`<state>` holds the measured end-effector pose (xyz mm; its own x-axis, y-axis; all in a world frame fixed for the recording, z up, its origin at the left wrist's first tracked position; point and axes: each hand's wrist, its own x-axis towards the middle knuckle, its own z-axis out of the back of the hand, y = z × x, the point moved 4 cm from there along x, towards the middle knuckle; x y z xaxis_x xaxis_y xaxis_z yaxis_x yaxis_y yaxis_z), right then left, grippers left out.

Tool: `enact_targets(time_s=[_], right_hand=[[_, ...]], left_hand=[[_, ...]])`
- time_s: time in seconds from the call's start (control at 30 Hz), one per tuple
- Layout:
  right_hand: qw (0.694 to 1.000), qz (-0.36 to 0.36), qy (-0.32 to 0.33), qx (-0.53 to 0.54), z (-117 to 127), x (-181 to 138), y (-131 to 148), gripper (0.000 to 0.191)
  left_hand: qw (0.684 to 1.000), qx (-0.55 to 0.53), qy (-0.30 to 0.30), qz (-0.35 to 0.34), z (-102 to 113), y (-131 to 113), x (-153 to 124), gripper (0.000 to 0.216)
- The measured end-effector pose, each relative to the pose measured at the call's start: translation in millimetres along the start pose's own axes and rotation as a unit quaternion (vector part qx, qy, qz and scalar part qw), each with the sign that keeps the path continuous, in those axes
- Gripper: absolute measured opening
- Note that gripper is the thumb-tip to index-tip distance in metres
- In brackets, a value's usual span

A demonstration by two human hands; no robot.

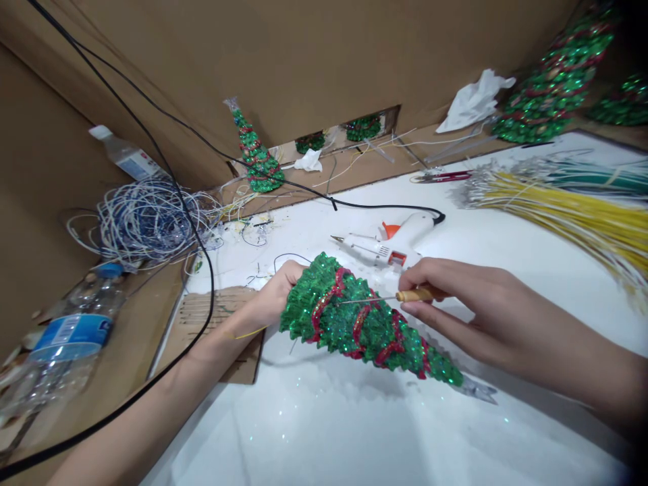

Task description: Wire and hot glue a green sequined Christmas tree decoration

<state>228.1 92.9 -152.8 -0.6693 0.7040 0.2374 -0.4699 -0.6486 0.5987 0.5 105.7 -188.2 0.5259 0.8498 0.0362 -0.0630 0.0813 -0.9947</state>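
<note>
Tree [372,327]: right in the middle of the frame, green and glittering, red trim winding round it, lying aslant with its wide base to the left and silvery tip to the lower right.
Room around it: white tabletop [324,439] spreads below, flecked with glitter; glue gun [395,244] sits close above, nozzle to the left.
Edges: cardboard piece [210,309] at the left of the table, yellow wire bundle [572,212] at the right, black cable [205,297] sweeping across the left side.
Left arm: up from the lower left, left hand [283,290] at the base.
Left fingers: grasping the tree there, though mostly hidden behind it.
Right arm: in from the right edge, right hand [470,300] over the tree's upper side.
Right fingers: pinching the wooden handle of a needle tool [415,295], thumb below, needle pointing left over the tree; whether it pierces, can't tell.
Farther out: smaller tree [257,155] upright at upper centre-left, wire tangle [144,219] at left.
</note>
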Motion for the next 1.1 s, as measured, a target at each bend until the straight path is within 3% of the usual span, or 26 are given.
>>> enact_targets(time_s=[0.27,0.67,0.8,1.1], right_hand=[[1.0,0.0,0.0,-0.007,-1.6,0.9,2.0,0.021],[1.0,0.001,0.008,-0.017,-2.0,0.6,-0.4,0.009],[1.0,0.007,-0.004,-0.025,-2.0,0.0,-0.1,0.021],[1.0,0.027,-0.002,-0.013,-0.3,2.2,2.3,0.015]], left_hand=[[1.0,0.004,-0.01,0.007,0.5,-0.7,1.3,0.035],[1.0,0.011,-0.012,0.019,1.1,0.5,-0.1,0.033],[0.999,0.008,-0.034,0.009,1.5,-0.7,-0.5,0.029],[1.0,-0.012,0.008,-0.008,1.2,0.3,1.2,0.027]])
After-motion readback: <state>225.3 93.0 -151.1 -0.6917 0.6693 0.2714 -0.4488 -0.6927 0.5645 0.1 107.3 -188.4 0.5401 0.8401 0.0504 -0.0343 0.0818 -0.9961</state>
